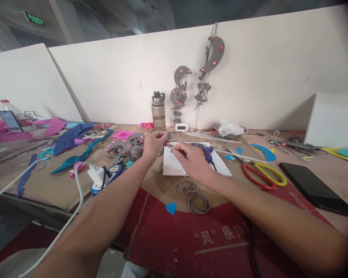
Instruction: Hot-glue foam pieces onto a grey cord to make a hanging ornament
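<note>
My left hand (155, 144) is closed in a pinch at its fingertips, raised above the table. A small dark bit shows beside those fingertips, too small to name. Close by on the right, my right hand (188, 157) also pinches, with something tiny and greyish at its fingers that I cannot make out. Beneath the hands lies a white sheet (174, 166), with a dark blue felt piece (207, 154) bearing orange dots on it. A loose coil of grey cord (198, 202) lies nearer me, beside a blue heart cutout (171, 208).
Red-and-yellow-handled scissors (262, 175) and a black phone (319, 189) lie right. Left are grey dotted pieces (123, 148), a white plug (97, 175) and felt scraps (71, 139). A bottle (158, 114) stands behind, near hanging grey moon ornaments (216, 54) and a bowl (232, 130).
</note>
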`<action>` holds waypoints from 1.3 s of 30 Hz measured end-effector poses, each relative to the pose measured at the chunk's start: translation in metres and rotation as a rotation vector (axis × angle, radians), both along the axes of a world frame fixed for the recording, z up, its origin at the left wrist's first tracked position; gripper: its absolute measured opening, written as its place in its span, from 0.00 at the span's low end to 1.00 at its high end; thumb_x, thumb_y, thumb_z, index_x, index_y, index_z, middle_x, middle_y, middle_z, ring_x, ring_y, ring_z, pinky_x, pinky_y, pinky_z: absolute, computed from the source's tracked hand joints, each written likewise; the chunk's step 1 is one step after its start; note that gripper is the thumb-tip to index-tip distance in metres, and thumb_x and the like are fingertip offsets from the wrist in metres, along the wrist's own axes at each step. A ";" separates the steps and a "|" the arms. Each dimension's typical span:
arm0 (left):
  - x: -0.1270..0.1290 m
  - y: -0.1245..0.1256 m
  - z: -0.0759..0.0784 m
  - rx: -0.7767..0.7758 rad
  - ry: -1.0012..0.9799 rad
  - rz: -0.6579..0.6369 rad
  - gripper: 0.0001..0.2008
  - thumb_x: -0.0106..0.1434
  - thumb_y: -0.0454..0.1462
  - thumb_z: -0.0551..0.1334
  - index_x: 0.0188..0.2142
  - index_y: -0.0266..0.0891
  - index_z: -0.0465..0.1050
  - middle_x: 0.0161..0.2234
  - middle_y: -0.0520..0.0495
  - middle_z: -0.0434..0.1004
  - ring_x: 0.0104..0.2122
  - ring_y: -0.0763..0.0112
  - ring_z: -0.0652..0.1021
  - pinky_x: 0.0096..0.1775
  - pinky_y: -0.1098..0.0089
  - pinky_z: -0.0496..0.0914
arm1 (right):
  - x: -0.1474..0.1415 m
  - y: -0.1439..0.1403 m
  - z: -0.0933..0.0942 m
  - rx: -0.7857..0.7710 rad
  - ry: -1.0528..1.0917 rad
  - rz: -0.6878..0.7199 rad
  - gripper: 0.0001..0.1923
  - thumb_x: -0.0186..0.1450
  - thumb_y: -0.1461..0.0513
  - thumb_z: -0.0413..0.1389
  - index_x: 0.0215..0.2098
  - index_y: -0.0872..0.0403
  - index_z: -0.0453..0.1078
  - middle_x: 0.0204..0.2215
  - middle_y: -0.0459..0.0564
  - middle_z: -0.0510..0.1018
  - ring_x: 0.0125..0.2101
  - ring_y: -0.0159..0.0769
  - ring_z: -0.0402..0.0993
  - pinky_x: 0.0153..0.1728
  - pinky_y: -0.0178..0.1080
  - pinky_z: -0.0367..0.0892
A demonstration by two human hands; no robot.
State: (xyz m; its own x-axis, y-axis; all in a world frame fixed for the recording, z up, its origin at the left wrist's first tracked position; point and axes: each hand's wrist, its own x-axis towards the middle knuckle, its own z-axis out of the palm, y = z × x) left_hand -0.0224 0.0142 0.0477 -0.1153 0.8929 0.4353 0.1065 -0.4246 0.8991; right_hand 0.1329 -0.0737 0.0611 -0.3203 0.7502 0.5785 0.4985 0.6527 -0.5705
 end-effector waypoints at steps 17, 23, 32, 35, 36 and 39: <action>0.006 -0.004 0.003 -0.072 -0.506 -0.168 0.10 0.47 0.38 0.69 0.25 0.33 0.72 0.21 0.52 0.71 0.23 0.77 0.73 0.29 0.74 0.68 | 0.054 0.039 0.023 0.015 -0.444 -0.437 0.12 0.66 0.59 0.48 0.31 0.57 0.69 0.29 0.55 0.76 0.31 0.38 0.71 0.34 0.38 0.62; 0.020 -0.005 -0.014 -0.188 -0.493 -0.243 0.11 0.46 0.37 0.70 0.26 0.33 0.71 0.23 0.52 0.71 0.23 0.77 0.74 0.29 0.73 0.70 | 0.090 0.070 -0.001 -0.435 -0.921 -0.593 0.29 0.62 0.45 0.47 0.36 0.61 0.74 0.41 0.67 0.77 0.42 0.52 0.74 0.38 0.43 0.66; 0.026 -0.002 -0.042 -0.383 -0.224 -0.171 0.07 0.52 0.37 0.67 0.28 0.34 0.72 0.21 0.47 0.75 0.20 0.75 0.74 0.22 0.75 0.63 | 0.096 0.078 -0.005 -0.608 -0.641 -0.606 0.18 0.57 0.51 0.55 0.28 0.58 0.73 0.25 0.57 0.79 0.27 0.42 0.75 0.26 0.37 0.65; 0.026 -0.002 -0.042 -0.402 -0.232 -0.149 0.07 0.53 0.37 0.66 0.28 0.35 0.72 0.21 0.47 0.75 0.20 0.75 0.74 0.20 0.76 0.61 | 0.092 0.076 -0.002 -0.601 -0.402 -0.587 0.11 0.55 0.56 0.56 0.29 0.56 0.71 0.21 0.51 0.77 0.22 0.36 0.73 0.23 0.35 0.63; 0.026 -0.002 -0.041 -0.399 -0.244 -0.149 0.08 0.53 0.37 0.67 0.28 0.35 0.71 0.21 0.47 0.75 0.20 0.75 0.74 0.20 0.76 0.61 | 0.089 0.075 -0.002 -0.567 -0.317 -0.586 0.10 0.55 0.58 0.56 0.31 0.56 0.71 0.21 0.50 0.76 0.22 0.35 0.72 0.23 0.34 0.63; 0.024 -0.001 -0.042 -0.381 -0.324 -0.162 0.08 0.52 0.37 0.67 0.29 0.35 0.71 0.22 0.47 0.75 0.21 0.75 0.74 0.22 0.76 0.62 | 0.077 0.073 -0.007 -0.432 -0.094 -0.579 0.10 0.55 0.60 0.54 0.35 0.55 0.68 0.24 0.49 0.76 0.23 0.34 0.72 0.24 0.33 0.63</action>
